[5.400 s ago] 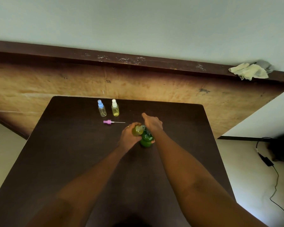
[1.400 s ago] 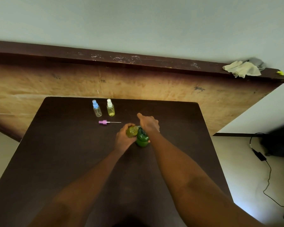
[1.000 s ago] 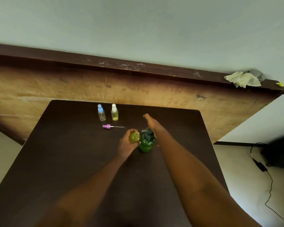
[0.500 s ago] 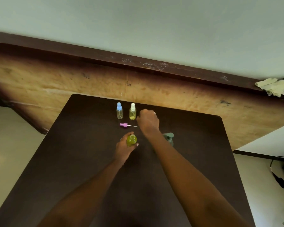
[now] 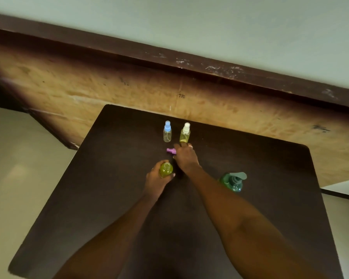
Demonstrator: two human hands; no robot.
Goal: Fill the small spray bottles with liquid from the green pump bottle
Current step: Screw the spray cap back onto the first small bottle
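My left hand [image 5: 156, 180] grips an uncapped small bottle [image 5: 166, 169] full of yellow-green liquid, upright on the dark table [image 5: 101, 198]. My right hand [image 5: 184, 156] reaches over the pink spray cap [image 5: 170, 151] lying on the table; its fingers curl down onto the cap's far end. The green pump bottle [image 5: 233, 181] stands alone to the right, untouched. Behind the pink cap stand a blue-capped small bottle [image 5: 167, 132], nearly clear, and a white-capped small bottle [image 5: 185, 133] holding yellow liquid.
A worn wooden board [image 5: 129, 93] with a dark top ledge runs behind the table's far edge. Pale floor [image 5: 18, 168] lies to the left of the table.
My right hand left the green pump bottle and moved forward-left to the pink spray cap. My left hand drew the filled small bottle away from the pump bottle. The camera swung left.
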